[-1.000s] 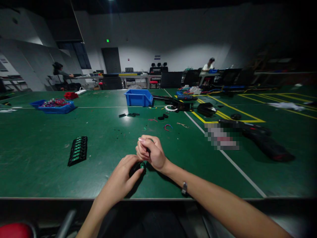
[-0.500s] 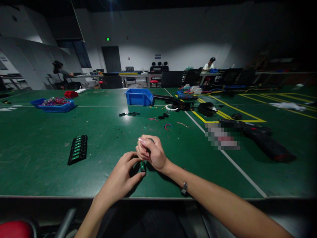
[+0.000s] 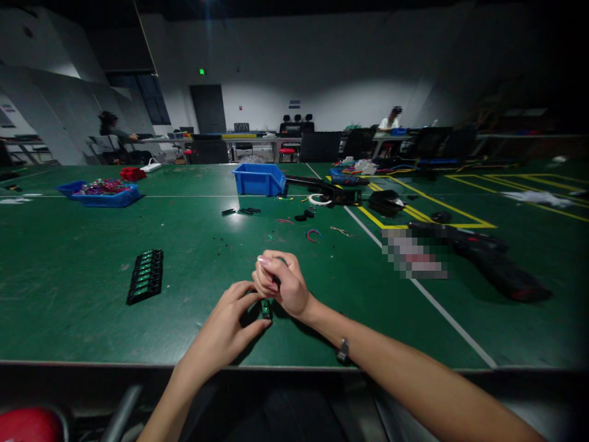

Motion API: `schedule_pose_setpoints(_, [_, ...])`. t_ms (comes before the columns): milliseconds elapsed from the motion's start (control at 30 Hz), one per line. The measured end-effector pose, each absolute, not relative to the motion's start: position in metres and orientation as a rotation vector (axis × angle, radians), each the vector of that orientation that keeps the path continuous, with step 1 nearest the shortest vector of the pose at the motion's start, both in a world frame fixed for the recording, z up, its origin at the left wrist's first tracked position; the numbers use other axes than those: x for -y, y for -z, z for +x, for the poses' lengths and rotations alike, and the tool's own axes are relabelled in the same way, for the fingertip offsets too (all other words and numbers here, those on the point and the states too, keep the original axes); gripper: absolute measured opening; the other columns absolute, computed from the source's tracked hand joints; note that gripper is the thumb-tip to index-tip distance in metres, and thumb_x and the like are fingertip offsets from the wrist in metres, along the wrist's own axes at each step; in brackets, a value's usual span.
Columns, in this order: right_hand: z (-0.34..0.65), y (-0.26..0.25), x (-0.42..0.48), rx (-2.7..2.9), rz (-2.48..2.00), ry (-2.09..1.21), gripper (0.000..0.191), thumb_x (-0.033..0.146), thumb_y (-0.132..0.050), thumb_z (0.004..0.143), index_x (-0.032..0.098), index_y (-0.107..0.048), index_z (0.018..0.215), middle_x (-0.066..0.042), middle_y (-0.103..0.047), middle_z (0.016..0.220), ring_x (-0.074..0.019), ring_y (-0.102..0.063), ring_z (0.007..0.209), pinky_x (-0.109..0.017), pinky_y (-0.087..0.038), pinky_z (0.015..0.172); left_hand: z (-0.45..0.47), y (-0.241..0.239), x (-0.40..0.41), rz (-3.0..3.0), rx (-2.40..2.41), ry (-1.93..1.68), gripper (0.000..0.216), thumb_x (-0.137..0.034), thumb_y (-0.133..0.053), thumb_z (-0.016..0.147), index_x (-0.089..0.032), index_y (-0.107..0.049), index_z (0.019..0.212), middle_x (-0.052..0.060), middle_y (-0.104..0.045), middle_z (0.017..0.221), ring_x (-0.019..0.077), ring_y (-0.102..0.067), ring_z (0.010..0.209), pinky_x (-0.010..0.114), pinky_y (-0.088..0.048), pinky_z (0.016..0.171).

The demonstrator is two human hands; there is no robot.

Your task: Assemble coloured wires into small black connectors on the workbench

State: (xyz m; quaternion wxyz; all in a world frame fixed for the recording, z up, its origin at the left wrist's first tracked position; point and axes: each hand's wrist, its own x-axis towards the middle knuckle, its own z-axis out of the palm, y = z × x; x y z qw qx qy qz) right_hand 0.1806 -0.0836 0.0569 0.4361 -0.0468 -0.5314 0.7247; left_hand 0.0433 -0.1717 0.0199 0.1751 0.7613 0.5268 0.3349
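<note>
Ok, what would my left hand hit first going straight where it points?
The small green part it is touching, then probably the right hand just behind it; depth is unclear.

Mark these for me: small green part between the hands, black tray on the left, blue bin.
small green part (image 3: 265, 307): head view, middle of its green face.
black tray (image 3: 145, 277): head view, centre of its row of slots.
blue bin (image 3: 257, 182): head view, front wall.
</note>
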Motion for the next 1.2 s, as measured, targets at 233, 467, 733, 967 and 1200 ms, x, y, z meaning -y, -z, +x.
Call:
schedule_pose_setpoints(233, [0.178, -0.055, 0.085, 1.31, -0.169, -1.791, 0.042, 0.034, -0.059, 0.092, 0.02, -0.039, 0.058, 0.009, -0.033, 0.045, -0.0051, -0.027, 0.037, -0.024, -0.02, 0.042, 0.042, -0.021, 0.171, 2.175, -1.452, -0.954, 0.041, -0.034, -0.067, 0.09, -0.028, -0.062, 0.13, 0.008, -0.054, 0.14, 0.0262, -0.048, 0.132, 0.044, -0.038, 0.115])
schedule_pose_setpoints(467, [0.175, -0.054, 0.087, 1.315, -0.156, -1.783, 0.043, 0.033, -0.062, 0.09, 0.02, -0.037, 0.057, 0.009, -0.032, 0.045, -0.0048, -0.028, 0.038, -0.024, -0.019, 0.043, 0.042, -0.022, 0.171, 2.192, -1.439, -0.946, 0.038, -0.036, -0.066, 0.091, -0.027, -0.064, 0.128, 0.009, -0.055, 0.14, 0.0275, -0.047, 0.133, 0.045, -0.038, 0.114])
schedule_pose_setpoints(733, [0.175, -0.053, 0.09, 1.338, -0.162, -1.761, 0.043, 0.035, -0.063, 0.089, 0.021, -0.037, 0.057, 0.009, -0.032, 0.045, -0.0052, -0.026, 0.038, -0.024, -0.021, 0.042, 0.042, -0.025, 0.172, 2.217, -1.409, -0.961, 0.036, -0.036, -0.066, 0.091, -0.027, -0.067, 0.125, 0.009, -0.058, 0.134, 0.027, -0.05, 0.128, 0.043, -0.04, 0.112])
schedule_pose_setpoints(967, [0.176, -0.054, 0.094, 1.45, -0.184, -1.679, 0.044, 0.035, -0.063, 0.089, 0.02, -0.04, 0.054, 0.007, -0.034, 0.045, -0.0064, -0.029, 0.041, -0.025, -0.024, 0.045, 0.041, -0.023, 0.173, 2.222, -1.373, -0.986, 0.035, -0.035, -0.064, 0.092, -0.025, -0.067, 0.126, 0.01, -0.059, 0.134, 0.0273, -0.049, 0.129, 0.046, -0.039, 0.113])
schedule_pose_setpoints(1200, [0.176, -0.053, 0.091, 1.409, -0.152, -1.753, 0.044, 0.036, -0.061, 0.089, 0.021, -0.038, 0.055, 0.009, -0.031, 0.044, -0.0055, -0.026, 0.039, -0.024, -0.022, 0.042, 0.042, -0.023, 0.172, 2.224, -1.4, -0.984, 0.038, -0.035, -0.066, 0.091, -0.026, -0.066, 0.127, 0.009, -0.06, 0.135, 0.0272, -0.05, 0.129, 0.046, -0.04, 0.113])
